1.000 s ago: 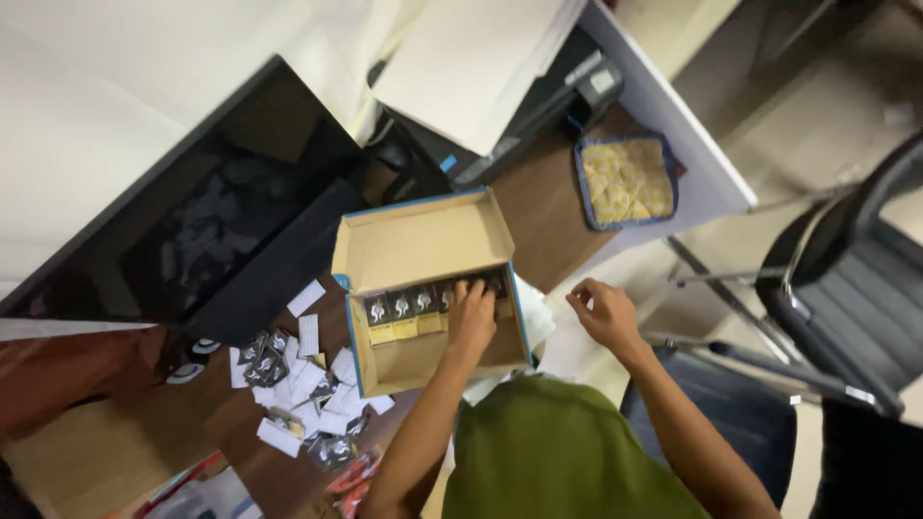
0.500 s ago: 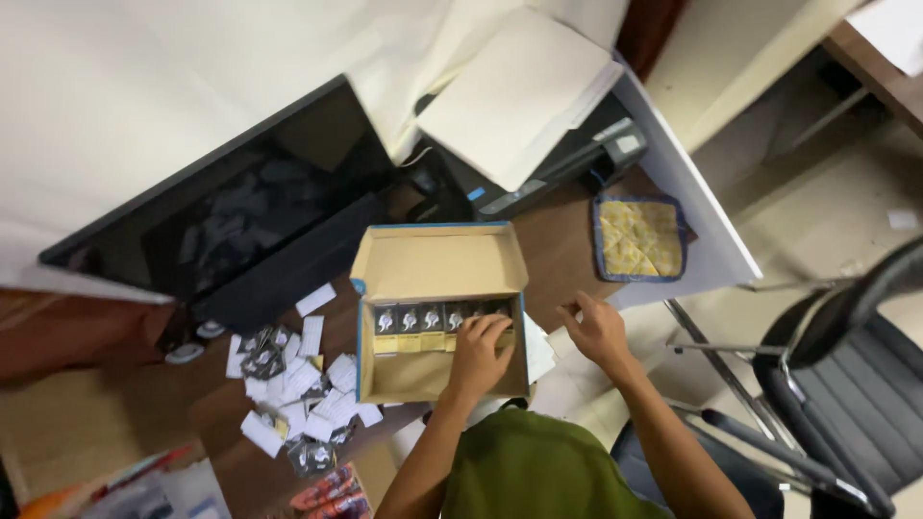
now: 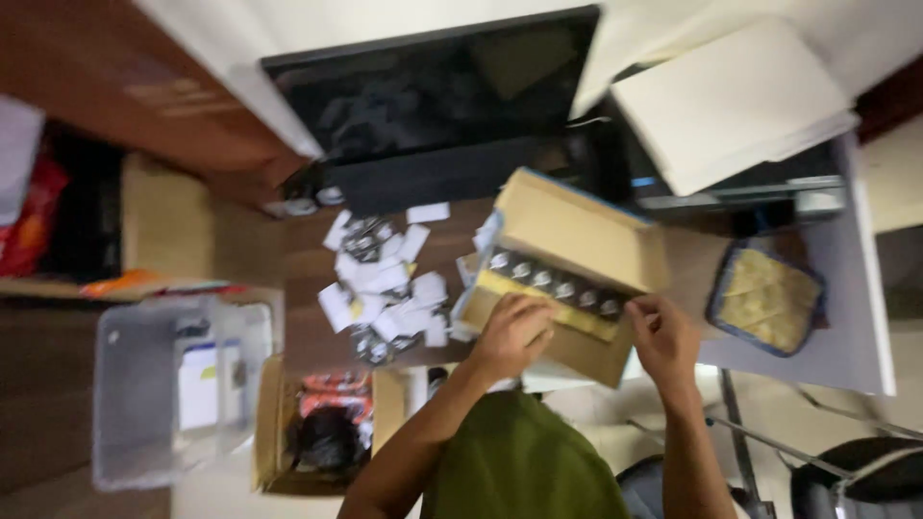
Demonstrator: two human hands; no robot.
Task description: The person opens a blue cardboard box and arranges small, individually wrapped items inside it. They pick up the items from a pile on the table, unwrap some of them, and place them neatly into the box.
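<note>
An open cardboard box [image 3: 577,231] lies on the brown desk, holding a row of small round dark items [image 3: 553,279] above a yellow layer. My left hand [image 3: 514,332] is inside the box's near side with its fingers curled over the contents; blur hides whether it grips anything. At the box's right near corner, my right hand [image 3: 663,336] has its fingertips pinched on the edge. A heap of small white packets [image 3: 385,288] lies just left of the box.
A dark monitor [image 3: 433,96] stands behind the box, with a stack of white paper [image 3: 731,96] to its right. A blue-rimmed tray [image 3: 766,298] sits right of the box. A clear plastic bin [image 3: 173,384] and a small carton [image 3: 322,423] sit lower left. An office chair [image 3: 856,471] stands at the lower right.
The view has swung and moved closer, bringing the bin and carton at left into sight. Both hands stay at the box; the left one has slid toward its near side.
</note>
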